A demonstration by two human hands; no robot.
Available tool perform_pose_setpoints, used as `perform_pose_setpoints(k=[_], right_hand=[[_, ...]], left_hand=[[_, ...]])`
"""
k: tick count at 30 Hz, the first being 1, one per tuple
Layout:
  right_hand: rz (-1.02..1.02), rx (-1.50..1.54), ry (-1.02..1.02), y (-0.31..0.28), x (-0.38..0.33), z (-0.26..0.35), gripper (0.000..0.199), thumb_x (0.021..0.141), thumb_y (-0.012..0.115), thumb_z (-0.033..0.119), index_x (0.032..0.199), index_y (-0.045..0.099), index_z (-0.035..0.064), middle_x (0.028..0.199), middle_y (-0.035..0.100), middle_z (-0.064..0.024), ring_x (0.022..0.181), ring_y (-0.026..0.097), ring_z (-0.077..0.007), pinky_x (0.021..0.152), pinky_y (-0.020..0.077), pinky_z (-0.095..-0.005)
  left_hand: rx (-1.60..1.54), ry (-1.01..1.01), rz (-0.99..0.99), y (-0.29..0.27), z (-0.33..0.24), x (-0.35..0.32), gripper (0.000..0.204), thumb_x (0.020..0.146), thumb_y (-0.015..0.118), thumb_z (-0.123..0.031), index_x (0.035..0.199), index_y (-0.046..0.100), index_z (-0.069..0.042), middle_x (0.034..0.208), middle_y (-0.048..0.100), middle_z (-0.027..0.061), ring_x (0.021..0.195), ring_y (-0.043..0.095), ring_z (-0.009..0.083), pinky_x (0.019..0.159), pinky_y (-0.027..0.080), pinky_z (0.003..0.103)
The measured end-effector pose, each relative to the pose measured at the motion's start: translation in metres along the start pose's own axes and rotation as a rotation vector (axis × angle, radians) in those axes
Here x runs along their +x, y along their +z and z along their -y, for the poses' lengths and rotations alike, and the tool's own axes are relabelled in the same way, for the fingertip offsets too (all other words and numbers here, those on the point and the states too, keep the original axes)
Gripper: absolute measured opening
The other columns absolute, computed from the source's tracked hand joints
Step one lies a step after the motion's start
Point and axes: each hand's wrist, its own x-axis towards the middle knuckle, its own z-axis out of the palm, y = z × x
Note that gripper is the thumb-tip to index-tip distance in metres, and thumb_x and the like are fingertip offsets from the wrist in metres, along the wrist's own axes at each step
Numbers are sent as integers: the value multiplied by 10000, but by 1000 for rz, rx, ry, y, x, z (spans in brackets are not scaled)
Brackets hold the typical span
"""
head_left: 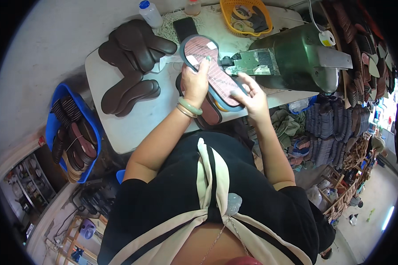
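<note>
Reddish-pink, striped material faced the sole [224, 84], which was held up over the table [97, 84], toward the middle of its near edge, its broad end pointing at the far edge. The left hand [195, 84] grasped it at the side, thumb pressed on the upper face. The right hand [252, 97] was at the narrow end, thumb against the sole and fingers partly spread; whether it gripped, I cannot tell.

Further soles [210, 115] showed below, at the near edge. Dark brown pieces [135, 48] lay heaped toward the far left corner, with a smaller overlapping group [130, 95] nearer the left edge. The green machine [292, 57] occupied the right end, and a yellow basket [227, 24] stood at the far edge.

By the look of it, work was partway through: this sole was in hand, not yet laid down, while the brown pieces lay unhandled. Which of these were finished could not be told.
</note>
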Motion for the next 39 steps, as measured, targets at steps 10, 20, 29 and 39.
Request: perform_pose_setpoints(k=[10,20,29,39], right_hand=[[199,604,447,29,8,-14,301,932,508,208,985,634,-60,787,653,-96,647,602,-136,570,482,-237],[117,553,424,53,35,-20,287,927,554,253,913,658,-13,675,621,-18,488,518,-69,460,387,-176],[127,355,393,42,39,-26,347,948,551,294,866,655,-27,648,637,-30,452,517,-65,419,354,-176],[209,231,330,22,43,-13,306,937,571,291,829,638,12,736,702,-89,492,573,-74,427,356,-185]], left_hand=[[500,397,-212,-2,1,41,644,860,660,-345,1278,424,84,1353,412,297,1310,377,346,1067,309,422],[1159,789,1350,-8,-90,125,390,828,624,-478,957,716,-122,876,668,68,941,556,297,881,410,411],[1179,568,1248,-26,-86,108,318,896,565,-387,1090,664,-156,862,669,167,812,632,369,752,479,453],[1089,333,1008,-38,-82,68,387,930,508,-386,1205,608,-133,1013,668,182,940,630,370,823,480,439]])
